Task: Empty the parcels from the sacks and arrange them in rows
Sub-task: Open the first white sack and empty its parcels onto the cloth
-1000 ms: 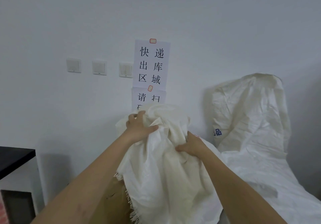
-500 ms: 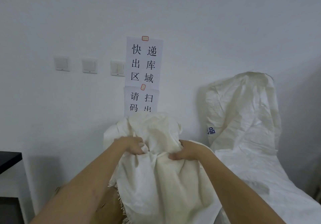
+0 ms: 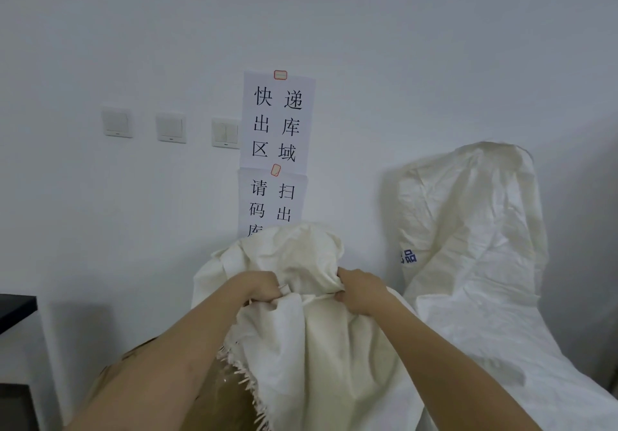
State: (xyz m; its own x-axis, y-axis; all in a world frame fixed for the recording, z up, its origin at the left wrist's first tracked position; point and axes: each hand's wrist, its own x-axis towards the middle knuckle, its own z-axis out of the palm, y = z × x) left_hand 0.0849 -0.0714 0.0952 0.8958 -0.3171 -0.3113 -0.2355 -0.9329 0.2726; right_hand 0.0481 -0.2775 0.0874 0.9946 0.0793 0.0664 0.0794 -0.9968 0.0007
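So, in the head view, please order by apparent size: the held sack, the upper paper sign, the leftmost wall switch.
1. held sack, though nearest the camera
2. upper paper sign
3. leftmost wall switch

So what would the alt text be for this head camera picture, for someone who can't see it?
Two bare hands, left hand and right hand, grip the bunched top of a white sack before a pale wall. A second sack slumps to the right, paper signs and light switches hang above, and a brown carton shows below.

Free room: bare wall (image 3: pixel 100 229) left of my sack (image 3: pixel 317 347). Obstacles: second sack (image 3: pixel 468 229) close right; cardboard box (image 3: pixel 217 404) below; black shelf (image 3: pixel 16 306) far left.
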